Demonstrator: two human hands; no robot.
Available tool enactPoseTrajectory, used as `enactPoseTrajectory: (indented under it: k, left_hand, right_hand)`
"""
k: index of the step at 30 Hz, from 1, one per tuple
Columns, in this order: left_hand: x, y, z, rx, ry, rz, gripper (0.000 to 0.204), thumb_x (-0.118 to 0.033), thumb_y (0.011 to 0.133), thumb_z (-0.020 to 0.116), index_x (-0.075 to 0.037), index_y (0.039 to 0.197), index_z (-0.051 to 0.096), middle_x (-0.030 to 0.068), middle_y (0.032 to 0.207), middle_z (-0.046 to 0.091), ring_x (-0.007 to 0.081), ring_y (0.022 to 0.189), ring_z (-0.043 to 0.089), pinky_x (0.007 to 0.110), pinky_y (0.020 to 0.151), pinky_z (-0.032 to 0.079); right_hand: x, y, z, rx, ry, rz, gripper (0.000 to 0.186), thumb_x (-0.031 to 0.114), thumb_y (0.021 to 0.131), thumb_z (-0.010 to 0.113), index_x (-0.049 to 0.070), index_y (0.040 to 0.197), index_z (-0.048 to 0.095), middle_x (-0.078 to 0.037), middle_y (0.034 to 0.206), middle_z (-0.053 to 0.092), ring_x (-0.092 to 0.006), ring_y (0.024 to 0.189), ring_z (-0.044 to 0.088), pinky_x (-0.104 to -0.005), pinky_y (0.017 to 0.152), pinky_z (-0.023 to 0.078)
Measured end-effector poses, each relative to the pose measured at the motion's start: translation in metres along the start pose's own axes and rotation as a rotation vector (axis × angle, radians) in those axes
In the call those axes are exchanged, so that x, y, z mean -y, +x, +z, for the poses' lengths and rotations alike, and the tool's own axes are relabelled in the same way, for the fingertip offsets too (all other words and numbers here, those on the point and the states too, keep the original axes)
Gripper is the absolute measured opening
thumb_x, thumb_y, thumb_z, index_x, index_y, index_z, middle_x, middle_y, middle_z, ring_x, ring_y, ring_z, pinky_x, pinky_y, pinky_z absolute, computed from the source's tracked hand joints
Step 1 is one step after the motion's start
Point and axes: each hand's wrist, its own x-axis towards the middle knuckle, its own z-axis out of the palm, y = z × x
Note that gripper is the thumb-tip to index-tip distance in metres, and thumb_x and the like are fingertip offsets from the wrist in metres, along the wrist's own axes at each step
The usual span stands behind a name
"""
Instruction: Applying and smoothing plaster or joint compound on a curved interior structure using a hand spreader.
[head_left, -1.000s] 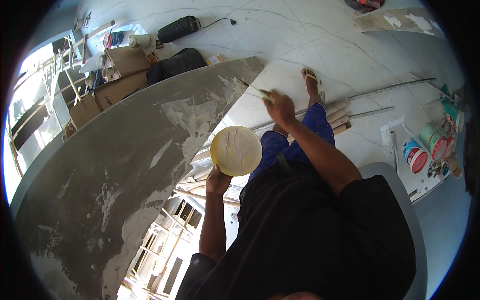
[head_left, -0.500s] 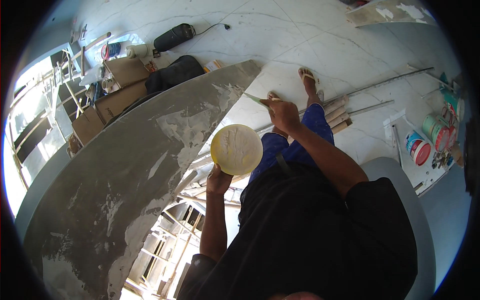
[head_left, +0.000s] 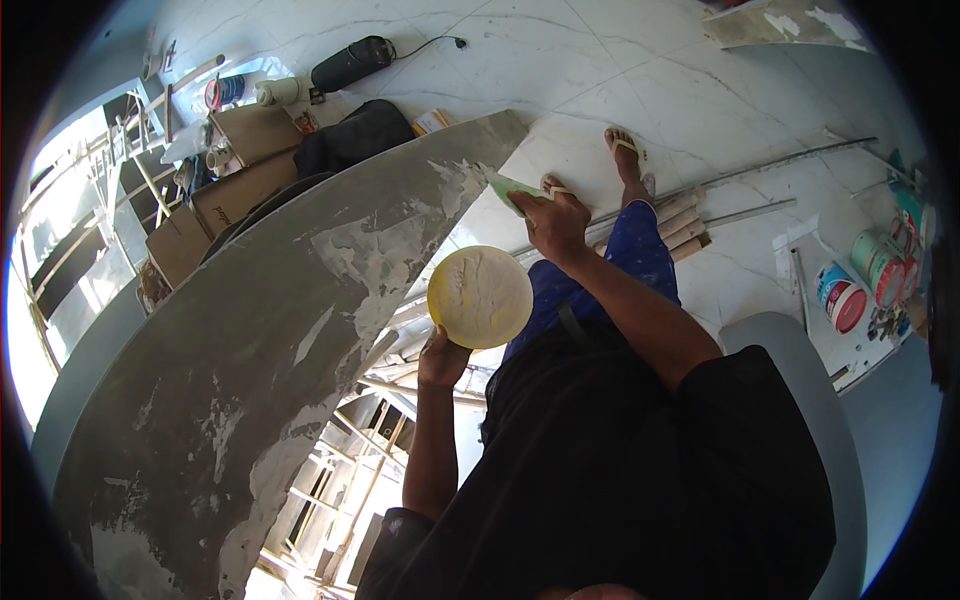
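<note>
My left hand [head_left: 443,360] grips the lower rim of a shallow round yellow bowl [head_left: 434,318] holding whitish putty [head_left: 482,290]. In my right hand [head_left: 558,230] is a light green putty scraper [head_left: 508,190], its blade meeting the edge of a curved grey cement panel [head_left: 250,280] near its far tip. Rough patches of pale putty [head_left: 475,178] lie along that edge. The bowl stays close beside the panel's inner edge, below the scraper.
Cardboard boxes [head_left: 240,190] and a dark cloth [head_left: 350,138] lie beyond the panel. A black cylindrical speaker-like object [head_left: 352,64] with a cord rests on the tiled floor. Bamboo poles [head_left: 685,235], metal bars [head_left: 780,160] and paint buckets [head_left: 842,300] are at right; scaffolding shows below left.
My right hand has moved slightly left and down, bringing the scraper's face into fuller view against the panel edge. The bowl has shifted a little right within the view.
</note>
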Motion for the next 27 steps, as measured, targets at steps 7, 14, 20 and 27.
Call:
enactPoseTrajectory:
  k: [7, 14, 20, 27]
  left_hand:
    - [0.001, 0.008, -0.001, -0.026, 0.038, -0.017, 0.075, -0.040, 0.097, 0.068, -0.011, 0.158, 0.036, 0.0104, 0.161, 0.040, 0.0311, 0.150, 0.034, 0.054, 0.125, 0.022]
    - [0.000, 0.013, 0.006, -0.008, 0.016, -0.020, 0.068, -0.034, 0.100, 0.064, -0.009, 0.157, 0.035, 0.0117, 0.157, 0.043, 0.0318, 0.146, 0.040, 0.053, 0.122, 0.030]
    - [0.001, 0.005, -0.003, -0.037, 0.023, -0.023, 0.069, -0.034, 0.100, 0.065, -0.009, 0.157, 0.034, 0.0126, 0.157, 0.044, 0.0324, 0.146, 0.041, 0.054, 0.121, 0.031]
    - [0.003, 0.011, 0.007, -0.004, 0.037, -0.045, 0.071, -0.037, 0.100, 0.065, -0.010, 0.158, 0.032, 0.0131, 0.157, 0.042, 0.0324, 0.146, 0.039, 0.055, 0.120, 0.031]
  right_hand:
    - [-0.040, -0.002, -0.001, 0.258, 0.077, 0.327, 0.033, 0.012, 0.089, 0.070, 0.016, 0.121, 0.074, -0.018, 0.098, 0.075, -0.0377, 0.094, 0.072, -0.0439, 0.083, 0.058]
    - [-0.045, 0.010, 0.012, 0.184, 0.134, 0.466, 0.031, 0.017, 0.091, 0.070, 0.012, 0.122, 0.073, -0.020, 0.095, 0.074, -0.0382, 0.088, 0.072, -0.0437, 0.079, 0.057]
    - [-0.028, 0.023, 0.001, 0.223, 0.237, 0.412, 0.031, 0.017, 0.091, 0.070, 0.010, 0.121, 0.073, -0.020, 0.098, 0.074, -0.0363, 0.089, 0.073, -0.0406, 0.080, 0.057]
    - [-0.067, 0.016, 0.004, 0.187, 0.445, 0.439, 0.033, 0.021, 0.093, 0.067, 0.015, 0.125, 0.071, -0.021, 0.099, 0.074, -0.0398, 0.092, 0.071, -0.0465, 0.083, 0.055]
